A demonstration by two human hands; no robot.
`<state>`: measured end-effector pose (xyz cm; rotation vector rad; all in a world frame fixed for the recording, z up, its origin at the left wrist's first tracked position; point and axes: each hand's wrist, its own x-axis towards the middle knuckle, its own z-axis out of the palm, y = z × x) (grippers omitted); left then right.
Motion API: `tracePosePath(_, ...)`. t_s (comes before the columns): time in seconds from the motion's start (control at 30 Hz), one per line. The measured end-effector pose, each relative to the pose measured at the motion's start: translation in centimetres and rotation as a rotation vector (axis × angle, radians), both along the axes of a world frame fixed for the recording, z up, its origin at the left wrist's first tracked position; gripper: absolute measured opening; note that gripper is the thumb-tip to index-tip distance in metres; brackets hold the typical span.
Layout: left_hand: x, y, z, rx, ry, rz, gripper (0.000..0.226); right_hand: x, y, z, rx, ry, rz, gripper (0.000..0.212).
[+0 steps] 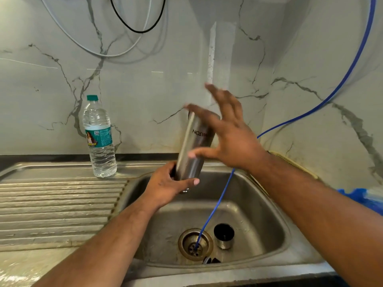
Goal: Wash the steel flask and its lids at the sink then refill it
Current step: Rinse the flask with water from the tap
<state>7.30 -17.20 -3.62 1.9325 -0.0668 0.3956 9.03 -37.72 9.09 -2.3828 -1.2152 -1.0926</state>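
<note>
left hand (pixel 165 184) is gripping the inverted steel flask (pixel 193 146) low down, over the back edge of the sink (pixel 269 214) | right hand (pixel 228 129) is hovering released, fingers spread, at its top | cup lid (pixel 223 236) is standing beside the drain (pixel 195 244)

Kitchen corner, marble-look wall tiles (pixel 145 90) w/ grey veins, bright even light.
Black cable (pixel 138 31) & white cable (pixel 107 55) loop down back wall; blue tube (pixel 350 69) crosses right wall; ribbed drainboard (pixel 58 204) left of steel sink (pixel 259 204).
</note>
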Motion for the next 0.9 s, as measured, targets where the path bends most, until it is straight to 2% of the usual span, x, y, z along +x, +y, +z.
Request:
tracePosePath(0.07,0.0,-0.1,0.0,0.017,-0.002,-0.002,0.074,0.2,0.1,0.3,0.269,0.231,0.109,0.091)
tracePosePath(0.1,0.0,-0.1,-0.2,0.044,0.024,-0.022,0.076,0.3,0.3,0.1,0.321,0.320,0.134,0.087)
tracePosePath(0.17,0.0,-0.1,-1.0,0.131,0.130,-0.059,0.080,0.5,1.1,-1.4,0.277,0.429,0.142,0.078)
tracePosePath(0.27,0.1,0.6,-2.1,0.291,0.284,-0.076,0.084,1.5,1.7,-4.6,0.171,0.444,0.085,0.070)
tracePosePath(0.4,0.2,1.2,-0.8,0.227,0.115,-0.006,0.075,2.0,1.0,-4.0,0.392,0.444,0.155,0.068)
tracePosePath(0.47,-0.1,0.8,-0.2,0.239,0.109,-0.035,0.072,1.9,0.7,-3.7,0.451,0.453,0.199,0.067)
tracePosePath(0.57,-0.8,0.2,-1.0,0.405,0.346,-0.140,0.068,2.3,0.8,-6.7,0.316,0.602,0.132,0.070)
tracePosePath(0.63,-1.0,0.5,-1.4,0.526,0.425,-0.149,0.065,2.3,0.8,-8.7,0.309,0.712,0.112,0.073)
tracePosePath(0.7,-0.7,1.0,-0.7,0.515,0.342,-0.097,0.073,2.5,0.4,-8.8,0.453,0.652,0.145,0.071)
tracePosePath(0.8,-0.4,0.8,-0.1,0.381,0.207,-0.100,0.077,2.2,0.0,-7.7,0.599,0.536,0.236,0.065)
tracePosePath(0.9,-0.7,0.1,-1.4,0.491,0.366,-0.146,0.072,1.6,0.6,-9.3,0.457,0.637,0.154,0.069)
